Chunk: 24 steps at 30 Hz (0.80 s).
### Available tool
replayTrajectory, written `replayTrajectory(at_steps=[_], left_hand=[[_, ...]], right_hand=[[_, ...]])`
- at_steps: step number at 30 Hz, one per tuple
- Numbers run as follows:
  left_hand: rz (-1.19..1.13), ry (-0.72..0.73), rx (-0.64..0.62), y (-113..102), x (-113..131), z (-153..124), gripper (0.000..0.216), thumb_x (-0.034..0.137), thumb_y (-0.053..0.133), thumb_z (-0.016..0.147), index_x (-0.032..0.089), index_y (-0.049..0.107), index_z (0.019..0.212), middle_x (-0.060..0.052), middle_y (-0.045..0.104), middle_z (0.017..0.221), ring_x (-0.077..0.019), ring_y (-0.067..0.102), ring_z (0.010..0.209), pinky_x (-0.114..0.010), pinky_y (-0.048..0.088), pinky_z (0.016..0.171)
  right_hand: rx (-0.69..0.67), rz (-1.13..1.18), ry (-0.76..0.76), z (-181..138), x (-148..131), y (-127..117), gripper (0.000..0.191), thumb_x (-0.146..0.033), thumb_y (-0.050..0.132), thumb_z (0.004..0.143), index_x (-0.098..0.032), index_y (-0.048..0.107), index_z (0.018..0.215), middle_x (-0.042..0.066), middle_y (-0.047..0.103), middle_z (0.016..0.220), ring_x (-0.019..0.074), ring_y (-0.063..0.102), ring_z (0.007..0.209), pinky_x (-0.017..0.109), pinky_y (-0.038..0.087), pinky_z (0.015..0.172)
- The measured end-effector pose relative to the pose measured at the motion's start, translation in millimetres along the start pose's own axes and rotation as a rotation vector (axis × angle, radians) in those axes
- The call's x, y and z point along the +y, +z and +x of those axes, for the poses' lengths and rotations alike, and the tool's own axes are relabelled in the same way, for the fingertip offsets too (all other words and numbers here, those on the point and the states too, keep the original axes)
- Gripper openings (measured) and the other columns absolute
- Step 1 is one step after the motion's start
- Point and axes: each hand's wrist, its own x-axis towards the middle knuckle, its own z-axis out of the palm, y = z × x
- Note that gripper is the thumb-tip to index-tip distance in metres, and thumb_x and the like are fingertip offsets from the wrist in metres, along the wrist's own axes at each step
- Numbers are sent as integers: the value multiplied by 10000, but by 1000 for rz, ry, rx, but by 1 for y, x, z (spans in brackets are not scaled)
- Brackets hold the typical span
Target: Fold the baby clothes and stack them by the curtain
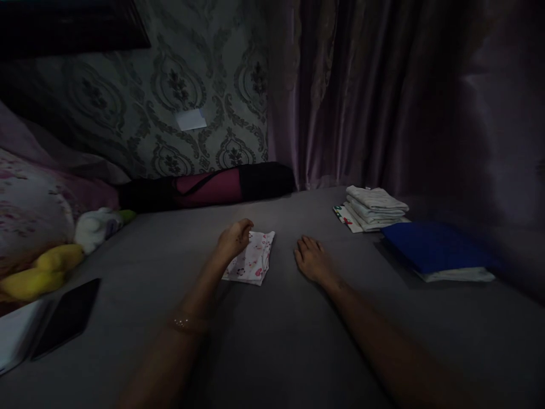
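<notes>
A small folded cloth (251, 261), white with pink and red prints, lies flat on the grey bed sheet in front of me. Above its upper left edge is my left hand (235, 238), wrist bent and fingers loosely curled; nothing shows in them. The hand covers part of the cloth, and whether it touches the fabric is hard to see. To the right of the cloth, apart from it, my right hand (313, 259) rests palm down on the sheet (281, 329) with its fingers stretched out and nothing held.
At the right stand a stack of folded pale cloths (372, 207) and a blue folded cloth (434, 247) over white fabric. A black and maroon long bag (208, 187) lies along the wall. On the left are a phone-like dark slab (68, 318), a yellow plush (46, 270) and a white plush (96, 227).
</notes>
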Motion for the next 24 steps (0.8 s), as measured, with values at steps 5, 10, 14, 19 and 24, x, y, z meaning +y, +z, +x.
replayTrajectory(at_steps=[5, 10, 14, 19, 24], left_hand=[[104, 265, -83, 25, -9, -3, 387, 205, 385, 898, 174, 555, 1244, -96, 569, 1317, -212, 462, 1276, -335, 306, 1088], [239, 266, 30, 71, 6, -5, 501, 347, 274, 961, 106, 434, 1369, -133, 415, 1458, -256, 277, 1396, -430, 172, 1154], [293, 297, -71, 99, 8, -8, 553, 405, 276, 956, 95, 412, 1392, -155, 381, 1474, -274, 287, 1391, -441, 184, 1148], [276, 277, -115, 101, 7, -8, 595, 453, 271, 952, 88, 389, 1407, -167, 350, 1487, -282, 255, 1404, -457, 151, 1151], [4, 244, -161, 79, 0, -6, 591, 435, 232, 961, 92, 342, 1429, -138, 312, 1512, -216, 250, 1410, -389, 193, 1154]], right_hand=[[17, 3, -10, 0, 0, -1, 531, -352, 245, 962, -68, 487, 1340, 164, 437, 1426, 264, 353, 1325, 414, 192, 1101], [20, 15, -9, 0, 0, -1, 521, -350, 252, 961, -80, 489, 1338, 158, 435, 1429, 259, 350, 1326, 423, 189, 1104], [9, 17, 6, 0, -1, -2, 517, -353, 258, 961, -96, 483, 1349, 150, 427, 1438, 259, 341, 1336, 424, 187, 1106], [-13, 14, 23, -1, -2, -3, 526, -352, 254, 963, -83, 470, 1360, 153, 418, 1444, 267, 334, 1343, 431, 181, 1109], [-10, 6, 13, -2, -1, -5, 526, -356, 251, 963, -89, 472, 1359, 148, 419, 1445, 254, 338, 1340, 414, 194, 1103]])
